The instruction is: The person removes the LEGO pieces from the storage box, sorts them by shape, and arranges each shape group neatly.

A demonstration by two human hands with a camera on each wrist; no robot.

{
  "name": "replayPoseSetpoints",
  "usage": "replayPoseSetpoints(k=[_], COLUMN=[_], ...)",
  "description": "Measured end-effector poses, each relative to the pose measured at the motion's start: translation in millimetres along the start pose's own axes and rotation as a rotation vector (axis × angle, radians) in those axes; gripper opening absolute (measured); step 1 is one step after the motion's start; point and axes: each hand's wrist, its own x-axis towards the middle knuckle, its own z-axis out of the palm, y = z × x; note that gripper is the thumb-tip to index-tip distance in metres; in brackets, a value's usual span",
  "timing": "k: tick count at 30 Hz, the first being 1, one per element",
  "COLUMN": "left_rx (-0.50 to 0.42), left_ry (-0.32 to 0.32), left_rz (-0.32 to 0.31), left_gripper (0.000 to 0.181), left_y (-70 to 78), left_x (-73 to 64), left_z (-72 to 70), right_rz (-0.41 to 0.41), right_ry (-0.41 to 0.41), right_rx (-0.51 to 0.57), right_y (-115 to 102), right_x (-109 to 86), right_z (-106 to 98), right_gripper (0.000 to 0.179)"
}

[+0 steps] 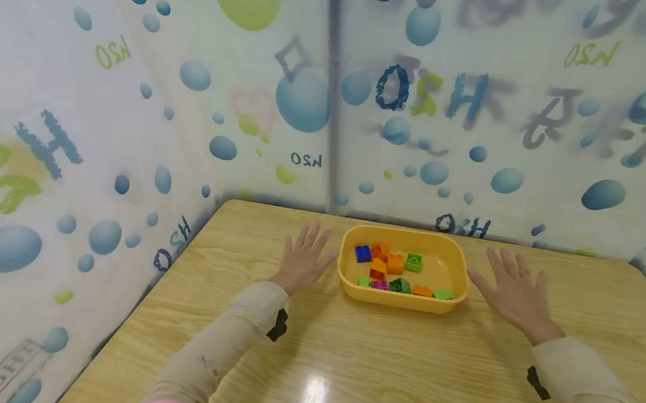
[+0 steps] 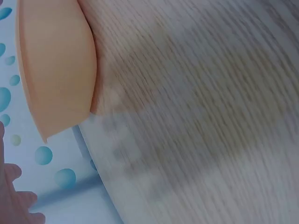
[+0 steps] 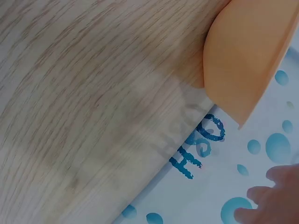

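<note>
The fingers of my left hand (image 1: 302, 264) and right hand (image 1: 516, 297) spread straight, holding nothing. Between them on the table (image 1: 429, 370) sits the yellow tray (image 1: 401, 300), bricks (image 1: 396, 264) inside; whether work is unstarted or finished, I cannot tell.

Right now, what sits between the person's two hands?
A yellow tray holding colored toy bricks lies between the left hand and right hand, as the head view shows.

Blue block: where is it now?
Head view: the blue block lies inside the yellow tray, toward its left end, just left of an orange block.
</note>
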Motion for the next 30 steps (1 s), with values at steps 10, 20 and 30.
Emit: replayPoseSetpoints(k=[10,20,30], left_rx=[-0.084,-0.229,-0.375], left_ry=[0.094,0.092,0.078], left_rz=[0.043,0.037,-0.002], left_gripper=[0.054,0.05,0.043], left_y=[8.6,15.1,14.5], left_x=[11.3,20.1,30.2], left_z=[6.7,15.6,28.7], right_rz=[-0.044,-0.101,-0.111], right_ry=[0.001,0.022,0.051], right_rx=[0.006,-0.017,-0.01], right_y=[-17.4,-34.6,-55.9], right_x=[19.7,37.2,53.3], right_z=[8.0,13.7,13.7], right_gripper=[0.081,0.077,0.069])
